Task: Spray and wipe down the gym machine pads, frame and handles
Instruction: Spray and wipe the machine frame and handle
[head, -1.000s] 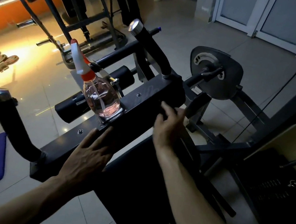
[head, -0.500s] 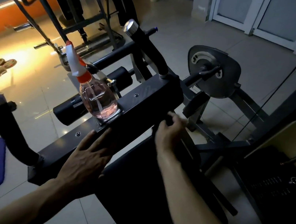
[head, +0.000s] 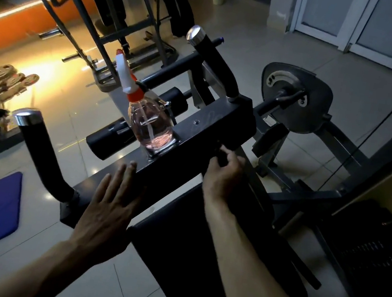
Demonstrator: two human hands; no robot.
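My right grip [head: 224, 175] was curled round what looked like a dark cloth [head: 220, 156] against the black steel crossbar [head: 219, 119], while my left grip [head: 106, 211] lay flat and spread there to brace, I judged, with the clear pink-filled spray bottle [head: 151, 126] parked upright on it within reach.

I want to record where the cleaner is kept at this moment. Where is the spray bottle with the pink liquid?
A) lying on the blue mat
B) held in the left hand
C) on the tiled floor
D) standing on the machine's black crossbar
D: the spray bottle stands upright on the black crossbar, and the left hand only lies flat on the bar near it, fingers straight.
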